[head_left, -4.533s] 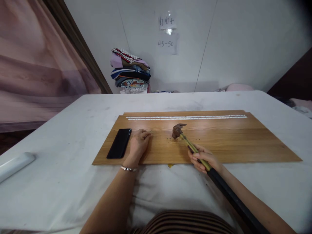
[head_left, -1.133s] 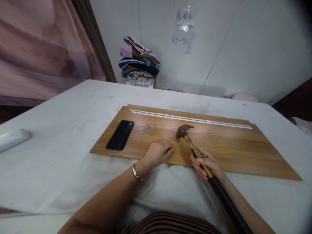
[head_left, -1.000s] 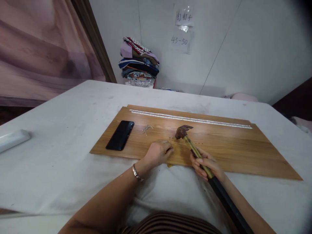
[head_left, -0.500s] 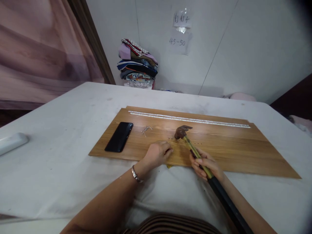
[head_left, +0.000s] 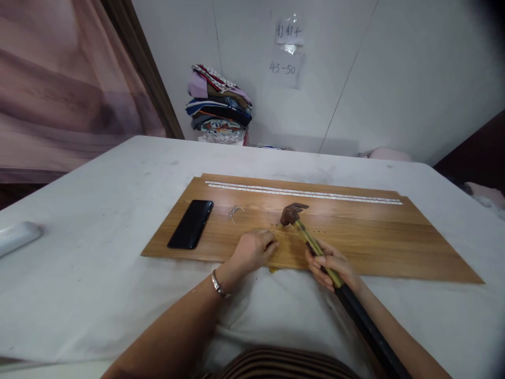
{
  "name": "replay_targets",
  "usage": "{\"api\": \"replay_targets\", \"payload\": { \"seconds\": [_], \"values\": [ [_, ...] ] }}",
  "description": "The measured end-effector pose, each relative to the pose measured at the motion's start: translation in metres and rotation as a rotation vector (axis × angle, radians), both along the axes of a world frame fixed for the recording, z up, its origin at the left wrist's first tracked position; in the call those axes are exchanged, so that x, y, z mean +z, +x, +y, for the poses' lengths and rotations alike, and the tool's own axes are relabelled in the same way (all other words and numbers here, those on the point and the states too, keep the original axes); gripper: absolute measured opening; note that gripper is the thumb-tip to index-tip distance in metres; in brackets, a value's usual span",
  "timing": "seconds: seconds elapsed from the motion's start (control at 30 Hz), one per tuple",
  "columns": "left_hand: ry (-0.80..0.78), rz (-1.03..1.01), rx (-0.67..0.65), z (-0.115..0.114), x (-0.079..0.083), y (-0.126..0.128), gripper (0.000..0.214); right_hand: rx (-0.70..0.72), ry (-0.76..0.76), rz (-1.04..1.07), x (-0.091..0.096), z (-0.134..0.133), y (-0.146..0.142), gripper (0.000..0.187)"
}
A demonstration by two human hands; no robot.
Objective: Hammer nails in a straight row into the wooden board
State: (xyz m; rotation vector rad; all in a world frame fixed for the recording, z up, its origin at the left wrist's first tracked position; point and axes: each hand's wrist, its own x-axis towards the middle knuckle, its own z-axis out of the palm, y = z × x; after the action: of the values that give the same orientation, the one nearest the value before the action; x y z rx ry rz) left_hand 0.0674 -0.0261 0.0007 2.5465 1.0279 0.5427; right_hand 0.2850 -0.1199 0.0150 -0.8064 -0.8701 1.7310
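My right hand (head_left: 333, 264) is wrapped round the yellow and black handle of a claw hammer (head_left: 291, 215). Its rusty head hangs low over the wooden board (head_left: 379, 239), beside a row of small dark nail spots. My left hand (head_left: 255, 248) lies on the board near its front edge, fingers curled in; whatever they may hold is hidden. Left of the hammer head, a small pile of loose nails (head_left: 235, 211) lies on the wood.
A black phone (head_left: 191, 224) lies on the board's left part. Two white measuring strips (head_left: 303, 193) run along its far side. The board lies on a white-covered table (head_left: 94, 210). At the left edge is a white object (head_left: 19, 237); folded cloths (head_left: 221, 108) are stacked behind the table.
The whole view shifts slightly. The hammer and both hands keep nearly the same places over the board, and the right hand's grip is unchanged.
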Motion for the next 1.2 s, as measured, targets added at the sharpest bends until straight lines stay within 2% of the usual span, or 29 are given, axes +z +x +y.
{"api": "replay_targets", "payload": {
  "seconds": [0.2,0.5,0.8,1.2],
  "values": [
    [-0.002,-0.006,0.0,0.0,0.0002,0.0008,0.015,0.063,0.024,0.0,-0.0021,0.0018,0.0008,0.016],
    [0.01,0.005,-0.003,0.0008,-0.0017,-0.0002,0.014,0.032,0.02,0.001,-0.0027,0.0016,0.0029,0.013],
    [-0.011,0.011,0.002,0.0008,-0.0011,0.0007,0.014,0.051,0.035,-0.026,-0.0047,0.0018,0.0008,0.021],
    [0.008,0.021,0.002,0.0016,-0.0034,0.0005,0.015,0.061,0.028,0.024,-0.0087,0.0026,0.0032,0.02]
  ]
}}
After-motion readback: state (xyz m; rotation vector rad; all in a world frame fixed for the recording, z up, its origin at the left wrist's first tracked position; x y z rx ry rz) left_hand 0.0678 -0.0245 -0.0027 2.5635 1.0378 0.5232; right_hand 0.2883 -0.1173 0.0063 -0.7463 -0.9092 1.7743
